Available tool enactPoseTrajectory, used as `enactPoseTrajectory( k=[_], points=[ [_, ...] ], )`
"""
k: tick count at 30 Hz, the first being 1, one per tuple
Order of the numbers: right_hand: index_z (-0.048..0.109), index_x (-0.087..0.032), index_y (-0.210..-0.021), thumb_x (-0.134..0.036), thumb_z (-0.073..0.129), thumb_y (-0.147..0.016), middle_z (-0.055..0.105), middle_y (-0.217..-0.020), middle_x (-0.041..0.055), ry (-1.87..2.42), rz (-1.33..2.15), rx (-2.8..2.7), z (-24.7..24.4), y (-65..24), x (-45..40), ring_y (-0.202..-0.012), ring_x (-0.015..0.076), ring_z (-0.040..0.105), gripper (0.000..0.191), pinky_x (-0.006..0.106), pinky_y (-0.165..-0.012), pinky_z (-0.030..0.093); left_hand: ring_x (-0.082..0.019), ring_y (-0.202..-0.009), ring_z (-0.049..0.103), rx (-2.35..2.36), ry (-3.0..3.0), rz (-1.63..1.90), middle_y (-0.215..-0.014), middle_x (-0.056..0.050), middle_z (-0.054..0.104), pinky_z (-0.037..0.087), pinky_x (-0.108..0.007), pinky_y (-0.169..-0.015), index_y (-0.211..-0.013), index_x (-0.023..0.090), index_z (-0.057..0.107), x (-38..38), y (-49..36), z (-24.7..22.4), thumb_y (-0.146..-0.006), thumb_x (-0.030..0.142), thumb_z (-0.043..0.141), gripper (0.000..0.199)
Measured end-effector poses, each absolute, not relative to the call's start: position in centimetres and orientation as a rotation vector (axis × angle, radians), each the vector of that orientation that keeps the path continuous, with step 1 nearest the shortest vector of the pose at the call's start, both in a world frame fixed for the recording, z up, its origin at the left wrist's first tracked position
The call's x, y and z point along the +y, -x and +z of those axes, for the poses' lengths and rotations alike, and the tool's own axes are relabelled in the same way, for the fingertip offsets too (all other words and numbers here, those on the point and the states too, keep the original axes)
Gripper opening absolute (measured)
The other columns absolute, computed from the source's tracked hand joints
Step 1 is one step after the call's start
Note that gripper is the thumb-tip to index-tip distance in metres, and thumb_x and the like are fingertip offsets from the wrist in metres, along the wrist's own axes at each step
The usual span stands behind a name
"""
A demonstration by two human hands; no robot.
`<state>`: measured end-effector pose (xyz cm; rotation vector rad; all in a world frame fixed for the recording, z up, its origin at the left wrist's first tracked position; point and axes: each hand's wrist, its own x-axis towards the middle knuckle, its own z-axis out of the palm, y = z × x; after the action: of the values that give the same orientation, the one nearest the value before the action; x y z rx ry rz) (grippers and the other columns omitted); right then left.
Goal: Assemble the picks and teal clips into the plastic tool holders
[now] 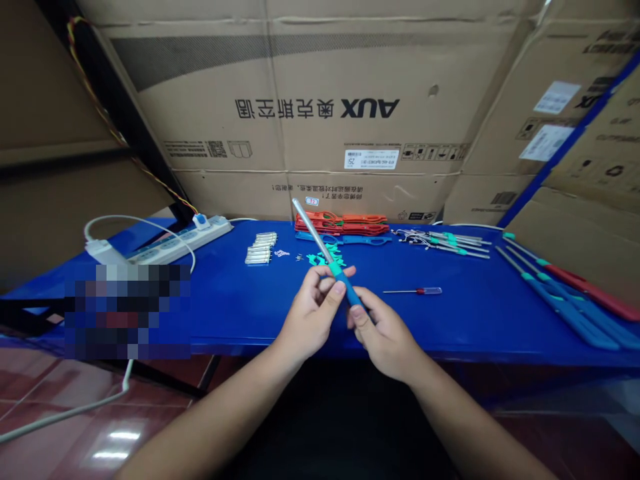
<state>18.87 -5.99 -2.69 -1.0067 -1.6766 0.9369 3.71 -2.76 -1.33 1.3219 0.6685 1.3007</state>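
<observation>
Steadily, the left hand (313,313) pinches a long silver metal rod with a blue plastic grip (320,241) at its teal collar, the right hand (385,337) clasping its blue end, above a blue tabletop (465,320).

The long tool (320,240) shows a silver shaft, a teal collar and a blue grip. On the far side of the royal-blue tabletop (250,320) lie orange-red plastic handles (341,224) and, at right, blue and red strips (555,307) with teal bands. Behind, tan cardboard boxes (320,100) carry black print and a dark grey stripe.
</observation>
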Motion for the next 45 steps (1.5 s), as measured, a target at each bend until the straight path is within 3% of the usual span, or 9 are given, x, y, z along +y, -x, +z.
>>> enactPoseTrajectory(
  k=[4, 13, 16, 20, 25, 30, 36, 41, 45],
  points=[
    [0.06, -0.02, -0.114, -0.05, 0.049, -0.099, 0.052, -0.072, -0.003, 1.158, 0.928, -1.643, -2.8, -20.3, -5.8, -0.058, 0.0102, 0.049, 0.035, 0.023, -0.054, 0.042, -0.017, -0.09, 0.065, 0.858, -1.469, 1.508, -0.092, -0.005, 0.072, 0.049, -0.03, -0.083, -0.085, 0.019, 0.061, -3.4, -2.3, -1.3, -0.092, 0.043, 0.064, 0.025],
    [0.053, -0.025, -0.114, -0.061, 0.054, -0.092, 0.052, -0.072, -0.0061, 0.968, 1.24, -1.019, -2.1, -21.0, -4.3, -0.038, 0.0035, 0.031, 0.042, 0.016, -0.033, 0.024, -0.009, -0.041, 0.038, 0.522, -1.478, 2.302, -0.042, 0.004, 0.035, 0.031, -0.026, -0.047, -0.047, 0.021, 0.038, 3.2, 1.4, 10.1, -0.1, 0.036, 0.042, 0.055],
    [0.05, -0.027, -0.104, -0.061, 0.055, -0.091, 0.048, -0.066, -0.0085, 0.857, 1.356, -0.909, -1.7, -21.3, -4.3, -0.036, 0.0033, 0.03, 0.037, 0.014, -0.032, 0.024, -0.008, -0.043, 0.039, 0.928, -1.98, 1.59, -0.044, 0.004, 0.044, 0.028, -0.025, -0.047, -0.05, 0.017, 0.052, 5.4, -0.2, 10.1, -0.096, 0.046, 0.052, 0.053],
    [0.048, -0.027, -0.103, -0.06, 0.055, -0.092, 0.049, -0.064, -0.0092, 0.799, 1.441, -0.918, -1.7, -21.4, -4.6, -0.035, 0.003, 0.029, 0.036, 0.014, -0.031, 0.024, -0.012, -0.055, 0.052, 0.751, -2.274, 0.888, -0.059, 0.001, 0.058, 0.036, -0.024, -0.054, -0.075, 0.015, 0.068, 6.5, -4.2, 6.0, -0.092, 0.055, 0.053, 0.046],
    [0.046, -0.029, -0.115, -0.059, 0.051, -0.094, 0.061, -0.075, -0.0051, 0.764, 1.495, -0.902, -2.0, -21.4, -4.8, -0.034, 0.0035, 0.035, 0.036, 0.015, -0.032, 0.026, -0.012, -0.062, 0.054, 0.589, -2.039, 0.838, -0.068, -0.001, 0.061, 0.041, -0.024, -0.06, -0.076, 0.014, 0.064, 6.5, -6.5, 2.2, -0.085, 0.059, 0.06, 0.046],
    [0.043, -0.026, -0.105, -0.047, 0.058, -0.093, 0.068, -0.079, -0.0027, 0.733, 1.472, -0.999, -2.1, -21.5, -5.2, -0.034, 0.0067, 0.048, 0.028, 0.016, -0.031, 0.032, -0.013, -0.058, 0.052, 0.546, -2.175, 0.724, -0.063, 0.0, 0.058, 0.039, -0.024, -0.058, -0.072, 0.017, 0.059, 5.4, -5.7, 2.0, -0.095, 0.059, 0.043, 0.05],
    [0.049, -0.021, -0.118, -0.049, 0.065, -0.089, 0.075, -0.096, 0.0083, 0.93, 1.445, -1.157, -1.7, -21.2, -5.8, -0.058, 0.0176, 0.071, 0.043, 0.027, -0.049, 0.055, -0.01, -0.051, 0.047, 0.351, -2.222, 0.687, -0.05, 0.004, 0.051, 0.036, -0.021, -0.055, -0.069, 0.018, 0.055, 4.2, -5.4, 1.8, -0.101, 0.051, 0.037, 0.049],
    [0.061, -0.014, -0.08, -0.063, 0.064, -0.085, 0.073, -0.071, 0.0081, 1.096, 1.264, -1.271, -2.0, -21.1, -5.7, -0.053, 0.0154, 0.068, 0.049, 0.026, -0.051, 0.054, -0.008, -0.049, 0.04, 0.418, -2.137, 0.847, -0.051, 0.003, 0.047, 0.03, -0.021, -0.05, -0.058, 0.015, 0.054, 4.1, -5.6, 1.5, -0.095, 0.049, 0.049, 0.05],
    [0.06, -0.015, -0.085, -0.057, 0.065, -0.087, 0.068, -0.064, 0.0024, 0.983, 1.336, -1.201, -2.3, -20.7, -5.6, -0.048, 0.0128, 0.064, 0.042, 0.023, -0.047, 0.05, -0.008, -0.05, 0.038, 0.447, -1.981, 0.838, -0.052, 0.003, 0.045, 0.031, -0.021, -0.049, -0.06, 0.014, 0.057, 4.0, -5.8, 1.3, -0.092, 0.056, 0.051, 0.053]
  ],
)
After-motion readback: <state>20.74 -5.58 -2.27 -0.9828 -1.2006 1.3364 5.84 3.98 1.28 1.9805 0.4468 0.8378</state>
